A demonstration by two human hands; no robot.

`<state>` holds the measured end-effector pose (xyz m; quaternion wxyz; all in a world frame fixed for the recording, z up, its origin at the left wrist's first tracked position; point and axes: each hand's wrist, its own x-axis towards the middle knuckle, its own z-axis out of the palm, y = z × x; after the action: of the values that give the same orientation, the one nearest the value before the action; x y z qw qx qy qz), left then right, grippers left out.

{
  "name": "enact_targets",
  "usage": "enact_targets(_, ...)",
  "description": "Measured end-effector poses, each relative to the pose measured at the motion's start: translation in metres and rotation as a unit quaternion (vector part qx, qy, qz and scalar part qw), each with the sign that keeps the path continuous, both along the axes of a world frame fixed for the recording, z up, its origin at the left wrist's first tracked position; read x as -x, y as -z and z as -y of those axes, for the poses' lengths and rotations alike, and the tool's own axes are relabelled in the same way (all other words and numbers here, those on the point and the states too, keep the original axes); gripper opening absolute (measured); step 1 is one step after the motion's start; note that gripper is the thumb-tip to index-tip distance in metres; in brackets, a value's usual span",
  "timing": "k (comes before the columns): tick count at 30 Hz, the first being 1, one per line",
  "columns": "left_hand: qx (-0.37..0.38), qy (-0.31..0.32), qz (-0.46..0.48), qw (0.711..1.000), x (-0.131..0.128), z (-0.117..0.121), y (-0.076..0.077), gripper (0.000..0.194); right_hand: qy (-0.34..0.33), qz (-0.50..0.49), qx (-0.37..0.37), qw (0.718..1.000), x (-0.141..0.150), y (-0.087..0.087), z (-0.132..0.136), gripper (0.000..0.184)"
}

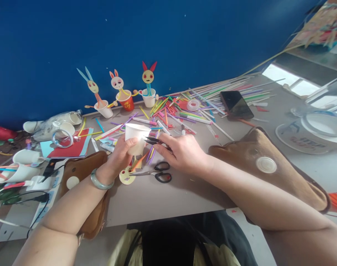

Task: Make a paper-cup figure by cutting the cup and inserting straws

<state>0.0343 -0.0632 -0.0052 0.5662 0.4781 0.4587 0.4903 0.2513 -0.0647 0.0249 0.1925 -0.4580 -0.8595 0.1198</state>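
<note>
My left hand [121,153] is closed round a white paper cup [135,137], held upright just above the grey table [162,195]. My right hand [182,153] grips small black snips [153,140] whose tips touch the cup's right side. Black-handled scissors [160,173] lie on the table below both hands, next to a round yellow paper face [126,177]. A green bangle [100,181] sits on my left wrist.
Three cup rabbits [124,94] stand at the blue wall. Coloured straws and paper strips [185,109] litter the table's middle, with a tape roll [193,105] and a black phone [236,104]. Brown leather arm pads [262,162] lie under my forearms. White cups [24,164] crowd the left.
</note>
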Motion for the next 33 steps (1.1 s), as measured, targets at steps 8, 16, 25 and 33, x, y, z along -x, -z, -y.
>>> enact_targets(8, -0.038, 0.018, 0.012, 0.999, -0.008, -0.001, -0.005, 0.038, 0.008, 0.067, -0.049, 0.996, -0.005, -0.001, -0.003, 0.046)
enact_targets(16, -0.032, -0.013, 0.006, 0.999, -0.011, -0.001, -0.007, 0.042, 0.012, 0.1, -0.041, 0.994, -0.004, -0.004, -0.002, 0.047)
enact_targets(25, -0.068, -0.032, -0.041, 0.996, -0.001, -0.003, 0.004, 0.046, 0.017, 0.161, -0.026, 0.986, -0.003, -0.011, 0.004, 0.044)
enact_targets(33, -0.076, -0.035, -0.068, 0.994, 0.0, -0.005, 0.008, 0.048, 0.016, 0.174, -0.03, 0.984, -0.002, -0.011, 0.009, 0.037)
